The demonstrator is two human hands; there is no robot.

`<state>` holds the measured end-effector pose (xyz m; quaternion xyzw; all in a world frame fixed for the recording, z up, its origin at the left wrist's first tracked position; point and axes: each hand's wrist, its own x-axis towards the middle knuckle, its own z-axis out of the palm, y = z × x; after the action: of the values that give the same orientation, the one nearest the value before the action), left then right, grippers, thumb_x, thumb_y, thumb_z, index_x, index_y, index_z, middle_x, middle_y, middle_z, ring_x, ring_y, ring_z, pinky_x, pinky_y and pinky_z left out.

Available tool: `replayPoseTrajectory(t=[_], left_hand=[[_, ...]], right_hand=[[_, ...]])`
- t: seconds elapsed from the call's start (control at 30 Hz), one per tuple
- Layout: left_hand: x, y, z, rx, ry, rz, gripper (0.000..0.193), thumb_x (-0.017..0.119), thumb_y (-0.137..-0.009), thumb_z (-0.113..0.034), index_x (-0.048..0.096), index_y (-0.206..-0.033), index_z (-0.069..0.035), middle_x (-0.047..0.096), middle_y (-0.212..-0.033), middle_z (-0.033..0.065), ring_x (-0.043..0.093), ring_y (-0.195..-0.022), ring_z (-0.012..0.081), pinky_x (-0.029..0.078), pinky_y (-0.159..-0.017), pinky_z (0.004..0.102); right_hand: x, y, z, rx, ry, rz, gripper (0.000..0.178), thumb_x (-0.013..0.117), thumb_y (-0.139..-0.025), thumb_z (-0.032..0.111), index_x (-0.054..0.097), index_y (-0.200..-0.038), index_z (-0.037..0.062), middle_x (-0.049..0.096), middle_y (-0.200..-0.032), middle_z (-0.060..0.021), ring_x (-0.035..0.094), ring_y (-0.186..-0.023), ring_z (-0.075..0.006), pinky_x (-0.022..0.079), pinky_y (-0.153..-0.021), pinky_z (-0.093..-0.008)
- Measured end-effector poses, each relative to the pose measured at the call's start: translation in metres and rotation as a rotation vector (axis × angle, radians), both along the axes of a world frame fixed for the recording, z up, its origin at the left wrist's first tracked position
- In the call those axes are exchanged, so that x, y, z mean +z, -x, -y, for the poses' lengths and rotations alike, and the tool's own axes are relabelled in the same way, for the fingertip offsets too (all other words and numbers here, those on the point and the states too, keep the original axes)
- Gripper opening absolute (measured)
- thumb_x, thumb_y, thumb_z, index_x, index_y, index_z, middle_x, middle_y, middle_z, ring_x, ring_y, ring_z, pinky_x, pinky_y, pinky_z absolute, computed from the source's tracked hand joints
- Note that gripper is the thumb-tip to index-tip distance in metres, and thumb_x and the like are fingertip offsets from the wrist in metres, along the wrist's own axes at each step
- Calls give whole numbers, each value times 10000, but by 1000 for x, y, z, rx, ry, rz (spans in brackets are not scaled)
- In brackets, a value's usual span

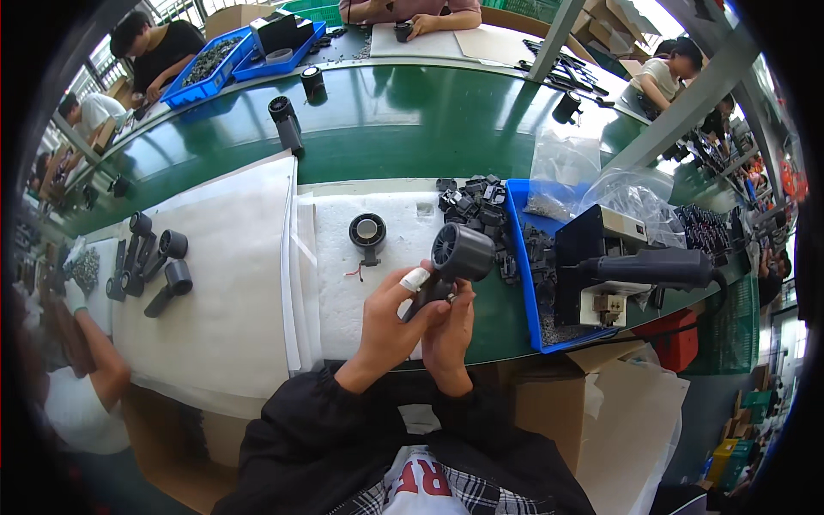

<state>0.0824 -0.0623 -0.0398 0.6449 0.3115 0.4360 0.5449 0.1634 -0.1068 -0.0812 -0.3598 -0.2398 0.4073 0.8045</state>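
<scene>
Above the white foam board (339,322), I hold a dark grey handheld fan (463,251), its round, slotted head tilted up and to the right. My left hand (386,322) is closed around the handle, with white tape wrapped on one finger. My right hand (451,335) closes on the handle from the other side; the palms and fingers hide most of it. On the foam, a round black fan part (367,230) with a pale centre lies apart from my hands, a short red wire trailing from it.
Black plastic parts (472,206) are heaped beside a blue bin (534,322) and a black power screwdriver (648,268). Several grey fans (176,276) lie on cardboard sheets (223,232) at left. Another fan (285,124) stands on the green conveyor (412,129). Co-workers sit around.
</scene>
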Motion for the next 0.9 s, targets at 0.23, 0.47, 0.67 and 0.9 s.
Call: replayPoseTrajectory(t=[0.23,0.47,0.67,0.9], left_hand=[[-6,-8,12,210,-229,-148,385,691,-788,25,646,-1170,12,625,-1139,162,639,-1011,279,505,-853,335],[-8,-11,8,243,-361,-288,352,641,-833,26,627,-1184,38,626,-1116,158,646,-944,253,511,-800,323],[-12,-17,9,290,-280,-238,360,646,-812,35,644,-1172,13,628,-1112,152,637,-917,269,512,-791,329],[4,-19,8,333,-654,-394,336,654,-794,58,652,-1129,33,629,-1123,166,635,-942,309,520,-777,350]], right_hand=[[15,10,-5,-17,-28,-459,304,492,-1007,174,488,-1256,1,606,-1127,-95,611,-987,-148,509,-836,-279],[-14,1,-15,77,-105,-544,307,464,-1019,211,510,-1213,-22,604,-1187,-154,617,-1047,-204,520,-888,-317],[-8,-2,-16,-17,23,-324,289,455,-996,178,522,-1187,-28,613,-1143,-163,631,-999,-230,530,-879,-323],[-3,-3,-25,-52,-141,-748,410,466,-996,371,468,-1271,68,586,-1145,-127,569,-1076,-231,431,-991,-382]])
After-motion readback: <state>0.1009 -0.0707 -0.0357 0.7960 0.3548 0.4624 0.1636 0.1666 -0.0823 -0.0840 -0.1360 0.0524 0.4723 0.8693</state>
